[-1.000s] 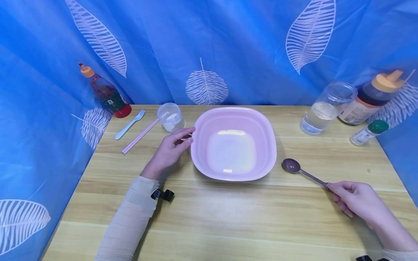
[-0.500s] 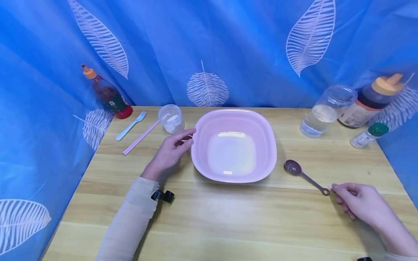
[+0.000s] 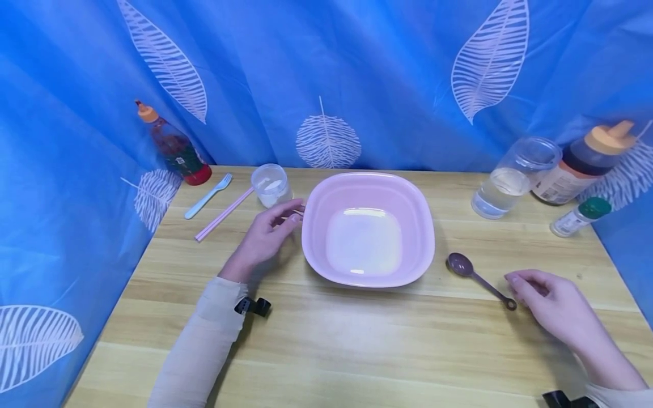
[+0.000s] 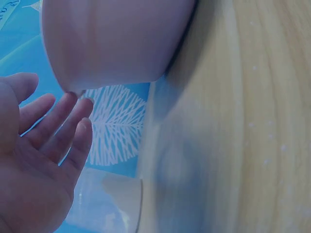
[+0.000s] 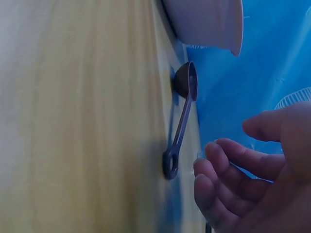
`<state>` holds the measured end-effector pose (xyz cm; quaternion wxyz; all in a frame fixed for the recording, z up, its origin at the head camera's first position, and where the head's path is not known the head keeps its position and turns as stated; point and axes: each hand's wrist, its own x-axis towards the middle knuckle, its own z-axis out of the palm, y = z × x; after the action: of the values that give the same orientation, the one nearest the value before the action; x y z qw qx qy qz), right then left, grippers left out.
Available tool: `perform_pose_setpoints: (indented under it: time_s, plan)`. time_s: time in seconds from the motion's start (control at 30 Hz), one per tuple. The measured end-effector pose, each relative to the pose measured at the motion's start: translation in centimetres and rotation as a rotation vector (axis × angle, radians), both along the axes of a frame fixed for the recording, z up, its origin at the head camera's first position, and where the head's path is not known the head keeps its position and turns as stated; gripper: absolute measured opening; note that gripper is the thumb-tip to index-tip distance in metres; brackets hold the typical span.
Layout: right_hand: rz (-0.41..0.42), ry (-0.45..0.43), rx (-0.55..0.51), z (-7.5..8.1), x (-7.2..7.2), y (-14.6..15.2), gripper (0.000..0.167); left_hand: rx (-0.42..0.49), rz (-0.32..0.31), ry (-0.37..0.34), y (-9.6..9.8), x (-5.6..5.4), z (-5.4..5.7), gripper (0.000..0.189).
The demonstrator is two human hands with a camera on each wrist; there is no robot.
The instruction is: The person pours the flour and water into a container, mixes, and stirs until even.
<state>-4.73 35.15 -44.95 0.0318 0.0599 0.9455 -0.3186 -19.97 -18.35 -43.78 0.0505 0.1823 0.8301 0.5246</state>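
Note:
A pink, rounded-square basin (image 3: 317,258) stands in the middle of the wooden table. My left hand (image 3: 266,233) is at its left side, fingertips right at the rim; in the left wrist view the fingers (image 4: 58,121) are extended and relaxed. A dark brown measuring spoon (image 3: 461,264) lies right of the basin, bowl up, its looped handle end (image 5: 170,164) pointing toward me. Beside that end, my right hand (image 3: 553,306) hovers with loosely bent fingers and nothing in them, apart from the spoon.
Back left are a red sauce bottle (image 3: 183,153), light blue fork (image 3: 208,196), pink chopsticks (image 3: 223,215) and a clear cup with white contents (image 3: 272,190). Back right stand a jar of clear liquid (image 3: 502,190), a dark sauce bottle (image 3: 566,178) and a green-capped shaker (image 3: 573,221). A blue curtain (image 3: 382,85) hangs behind.
My right hand has let go of the measuring spoon's handle and lifted slightly away; the spoon now lies on the table. The left hand has stayed at the basin's rim.

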Motion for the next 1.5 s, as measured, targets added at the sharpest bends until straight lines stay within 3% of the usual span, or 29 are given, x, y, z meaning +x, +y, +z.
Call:
perform_pose_setpoints:
  time_s: [0.23,0.43,0.63,0.8,1.03,1.2,1.5]
  plan:
    - [0.021,0.159,0.007,1.6,-1.8,-1.3,0.038,-0.005,0.059,0.054,-0.5,0.5,0.8,0.043]
    - [0.026,0.216,-0.001,3.3,-2.8,-3.0,0.048,-0.035,0.071,0.179,-0.8,0.9,2.1,0.048]
    - [0.181,0.381,0.006,4.7,-4.1,-5.3,0.055,-0.154,0.101,0.234,-0.8,1.1,3.6,0.059]
    - [0.310,0.459,0.092,5.9,-5.8,-7.1,0.060,-0.242,0.074,0.271,-0.6,1.0,4.9,0.065]
    - [0.383,0.385,0.266,7.3,-8.0,-9.4,0.072,-0.537,0.074,0.295,0.3,1.1,6.4,0.079]
    - [0.392,0.346,0.323,7.8,-9.4,-10.8,0.077,-0.722,0.085,0.333,1.0,0.7,6.8,0.087]
    - [0.368,0.263,0.432,8.2,-11.1,-12.3,0.079,-0.854,0.125,0.340,1.3,-0.2,6.0,0.085]
